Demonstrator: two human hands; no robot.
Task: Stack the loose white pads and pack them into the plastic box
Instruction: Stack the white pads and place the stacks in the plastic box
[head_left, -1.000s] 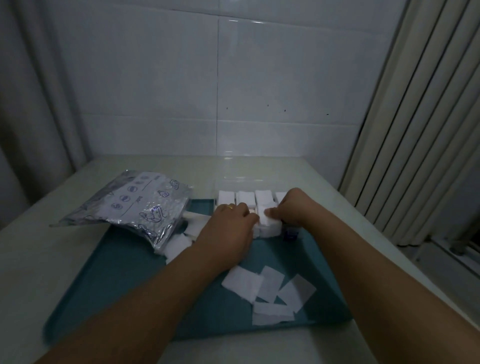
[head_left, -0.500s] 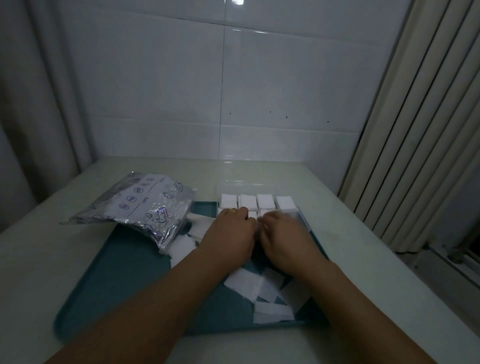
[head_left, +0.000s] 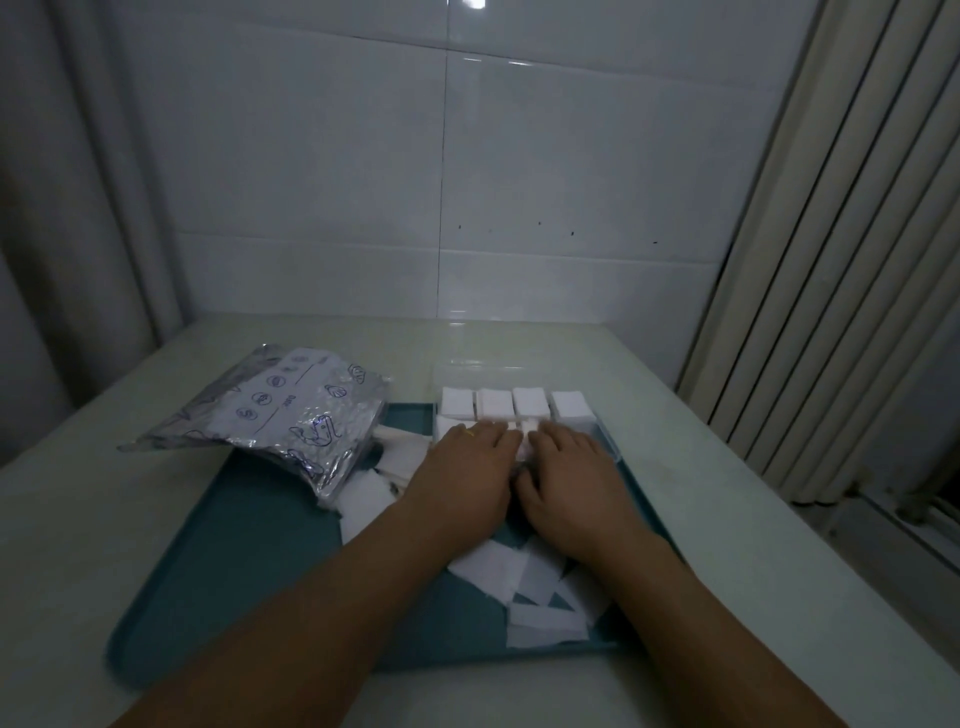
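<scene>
Right hand (head_left: 569, 483) now lying beside left hand (head_left: 467, 478), both pressing flat on pads in plastic box (head_left: 610, 441), fingers straight, gripping nothing.

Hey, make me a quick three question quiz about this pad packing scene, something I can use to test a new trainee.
1. True or false: the silver foil bag lies to the right of the plastic box.
2. How many pad stacks show in the box's back row? A) two B) four C) six
3. Fill in: the loose pads lie on a teal ____.

Key:
1. False; the bag lies to its left.
2. B.
3. Tray. The left hand and right hand rest side by side, fingers flat, over the box's front row.
</scene>
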